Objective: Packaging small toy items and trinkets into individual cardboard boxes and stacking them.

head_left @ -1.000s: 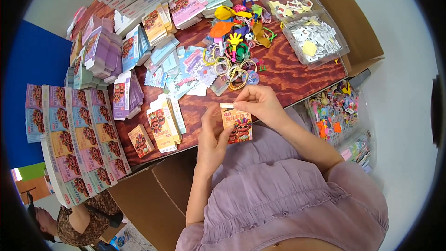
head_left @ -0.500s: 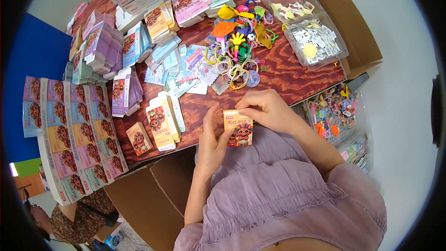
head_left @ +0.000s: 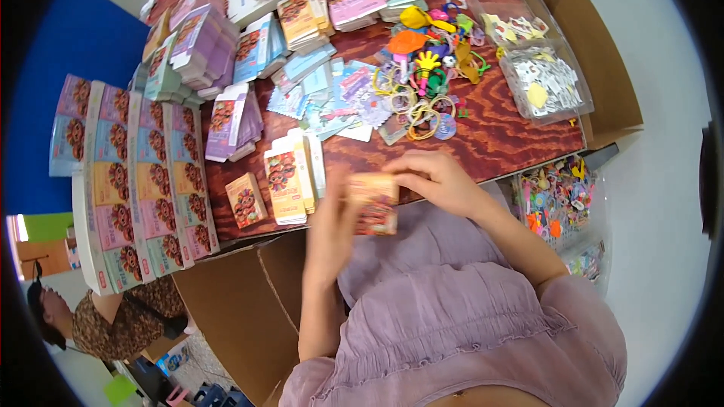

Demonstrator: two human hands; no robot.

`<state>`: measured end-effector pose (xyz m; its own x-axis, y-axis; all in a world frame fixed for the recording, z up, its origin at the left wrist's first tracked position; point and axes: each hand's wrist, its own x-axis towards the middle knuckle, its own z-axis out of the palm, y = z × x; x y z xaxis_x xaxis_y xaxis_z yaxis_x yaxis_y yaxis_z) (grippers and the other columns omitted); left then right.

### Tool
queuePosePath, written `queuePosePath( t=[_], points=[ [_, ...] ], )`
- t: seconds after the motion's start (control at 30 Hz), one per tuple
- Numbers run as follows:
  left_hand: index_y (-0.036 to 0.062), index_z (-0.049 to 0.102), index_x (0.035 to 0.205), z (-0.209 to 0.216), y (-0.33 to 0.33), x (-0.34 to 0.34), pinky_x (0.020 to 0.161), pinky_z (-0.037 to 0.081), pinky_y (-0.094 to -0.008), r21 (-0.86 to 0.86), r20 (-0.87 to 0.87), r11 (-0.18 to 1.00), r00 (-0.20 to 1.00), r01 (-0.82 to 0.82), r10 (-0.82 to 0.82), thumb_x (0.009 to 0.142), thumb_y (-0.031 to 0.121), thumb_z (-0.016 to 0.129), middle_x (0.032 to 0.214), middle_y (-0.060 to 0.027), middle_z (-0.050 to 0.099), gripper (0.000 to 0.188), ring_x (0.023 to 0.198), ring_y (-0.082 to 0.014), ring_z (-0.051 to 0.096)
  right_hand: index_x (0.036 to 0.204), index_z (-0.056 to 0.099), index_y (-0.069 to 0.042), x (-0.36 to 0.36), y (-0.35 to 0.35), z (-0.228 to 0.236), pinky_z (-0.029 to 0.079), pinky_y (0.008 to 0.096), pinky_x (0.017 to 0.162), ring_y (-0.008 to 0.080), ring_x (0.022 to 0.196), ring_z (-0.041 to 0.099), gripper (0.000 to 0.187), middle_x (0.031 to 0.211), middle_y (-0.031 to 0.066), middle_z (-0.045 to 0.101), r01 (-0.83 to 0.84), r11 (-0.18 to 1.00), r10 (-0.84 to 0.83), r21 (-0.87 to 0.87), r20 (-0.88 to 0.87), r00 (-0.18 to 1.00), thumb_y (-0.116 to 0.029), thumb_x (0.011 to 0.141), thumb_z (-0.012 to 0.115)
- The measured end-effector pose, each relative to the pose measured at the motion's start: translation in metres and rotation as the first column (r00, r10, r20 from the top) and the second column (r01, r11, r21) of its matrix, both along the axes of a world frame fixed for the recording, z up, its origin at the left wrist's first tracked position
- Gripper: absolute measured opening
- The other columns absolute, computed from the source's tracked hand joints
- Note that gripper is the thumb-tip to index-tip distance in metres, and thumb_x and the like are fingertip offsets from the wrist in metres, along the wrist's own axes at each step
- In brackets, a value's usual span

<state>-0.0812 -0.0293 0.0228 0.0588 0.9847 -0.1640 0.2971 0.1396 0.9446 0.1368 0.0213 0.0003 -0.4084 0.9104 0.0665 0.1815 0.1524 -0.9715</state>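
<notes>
My left hand, smeared by motion, is closed on the left side of a small orange cardboard box. The box has a colourful cartoon figure on its front and stands upright above my lap, at the table's near edge. Curled fingers of my right hand pinch at the box's upper right corner; the exact grip there is blurred. To the left on the table, a stack of similar flat orange boxes lies beside one filled-out orange box.
Purple cartons, shiny packets and a pile of small toys and bands cover the table. Clear plastic trays of paper pieces sit at the right. A display of boxes stands left; another person is beyond it.
The view has swung left, so the table's contents appear farther right. The orange box has shifted left with my left hand and its front has turned. My right hand stays by its upper corner.
</notes>
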Motion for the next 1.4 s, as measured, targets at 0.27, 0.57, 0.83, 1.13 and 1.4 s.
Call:
queuePosePath(
  t=[0.27,0.57,0.83,1.13,1.4],
  points=[
    [-0.0019,0.053,0.132,-0.013,0.016,-0.142,0.092,0.049,-0.0411,0.461,-0.603,0.798,0.523,-0.389,0.603,0.100,0.013,0.049,0.120,-0.0251,0.063,0.035,0.108,-0.0378,0.063,0.124,0.056,0.000,-0.152,0.037,-0.003,0.045,0.0404,0.087,0.0304,0.109,0.055,0.058,0.113,0.0155,0.060,-0.216,0.798,-0.143,0.563,0.525,0.839,-0.023,0.075,0.077],
    [0.0027,0.025,0.151,-0.014,0.016,-0.119,0.102,0.042,-0.0482,0.113,-0.814,0.910,0.489,-0.398,0.315,0.083,0.034,0.075,0.149,-0.0255,0.036,0.090,0.128,-0.0432,0.046,0.104,0.058,-0.003,-0.175,0.050,-0.011,0.041,0.0391,0.086,0.0285,0.100,0.050,0.043,0.099,0.0115,0.055,-0.292,0.705,-0.227,0.646,0.596,0.770,-0.012,0.065,0.074],
    [0.0005,0.037,0.148,0.025,0.008,-0.079,0.110,0.033,-0.0410,0.063,-0.055,0.958,0.958,-0.278,0.282,0.086,0.008,0.070,0.143,-0.0207,0.049,0.070,0.132,-0.0287,0.048,0.094,0.059,-0.007,-0.095,0.042,0.044,0.038,0.0431,0.093,0.0275,0.101,0.051,0.027,0.097,0.0061,0.057,-0.160,0.655,-0.205,0.738,0.378,0.903,-0.008,0.069,0.069],
    [-0.0010,0.048,0.134,-0.016,0.031,-0.034,0.095,0.050,-0.0354,-0.244,0.582,0.775,0.728,0.582,-0.363,0.073,0.019,0.085,0.114,-0.0129,0.065,0.074,0.107,-0.0226,0.063,0.086,0.062,-0.009,-0.028,0.020,0.067,0.035,0.0458,0.103,0.0253,0.102,0.053,0.018,0.093,0.0048,0.058,-0.271,0.832,0.097,0.483,0.354,0.930,-0.014,0.075,0.074],
    [-0.0012,0.054,0.128,-0.016,0.022,0.017,0.088,0.057,-0.0399,-0.159,0.753,0.912,0.644,0.377,-0.135,0.076,0.032,0.085,0.111,-0.0171,0.068,0.069,0.102,-0.0283,0.068,0.111,0.068,-0.004,-0.008,0.006,0.028,0.049,0.0233,0.075,0.0100,0.090,0.057,0.019,0.117,0.0014,0.056,-0.094,0.964,-0.043,-0.248,-0.496,0.868,-0.010,0.093,0.064]
  ],
)
